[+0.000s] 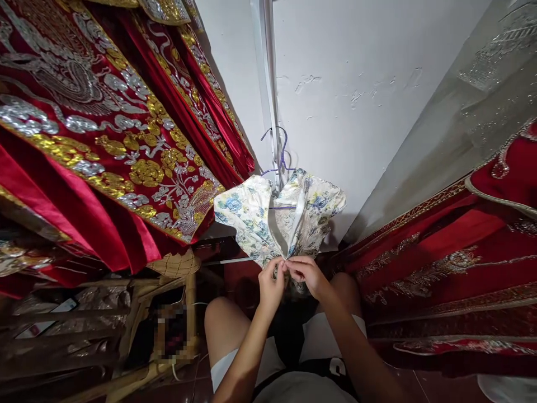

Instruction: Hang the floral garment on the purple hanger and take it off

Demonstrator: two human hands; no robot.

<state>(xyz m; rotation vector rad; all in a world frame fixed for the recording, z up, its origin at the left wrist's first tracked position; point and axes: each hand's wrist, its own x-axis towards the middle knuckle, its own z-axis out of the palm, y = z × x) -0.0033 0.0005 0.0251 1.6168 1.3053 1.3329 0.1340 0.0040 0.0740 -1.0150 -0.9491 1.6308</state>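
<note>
A white floral dress with blue flowers hangs on a purple hanger in front of me. Its neckline is open in a V down the front. My left hand pinches the front edge where the V closes. Right beside it, my right hand is closed on the same spot, fingertips touching those of the left. Any small fastener between the fingertips is too hidden to make out. The lower part of the dress falls behind my hands, between my knees.
Red garments with gold and silver embroidery hang on the left, and a beaded red garment on the right. Behind stands a white wall with a metal pole. A bamboo rack and two phone-like items sit at lower left.
</note>
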